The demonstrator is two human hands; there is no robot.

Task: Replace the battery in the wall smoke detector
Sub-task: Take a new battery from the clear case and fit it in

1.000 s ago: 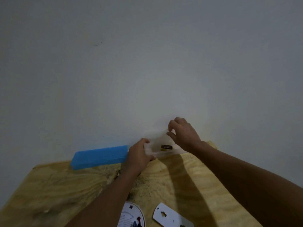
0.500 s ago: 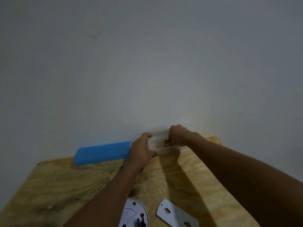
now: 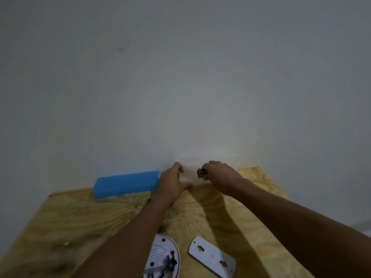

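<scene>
A small black-and-gold battery (image 3: 201, 173) is pinched in the fingers of my right hand (image 3: 221, 176), just above a clear plastic box (image 3: 187, 178) that stands against the wall at the back of the wooden table (image 3: 70, 221). My left hand (image 3: 173, 182) rests on the left end of that box and steadies it. The box's clear lid (image 3: 206, 157) stands up against the wall. The round white smoke detector (image 3: 165, 257) lies on its face near the front edge, its back open with wires showing, partly hidden by my left forearm.
A blue plastic case (image 3: 125, 184) lies along the wall to the left of the clear box. A white mounting plate (image 3: 211, 255) with keyhole slots lies to the right of the detector. A plain white wall fills the upper view.
The box's lid has gone up against the wall. My right hand reached into the box and has come up holding the battery. My left hand stayed on the box.
</scene>
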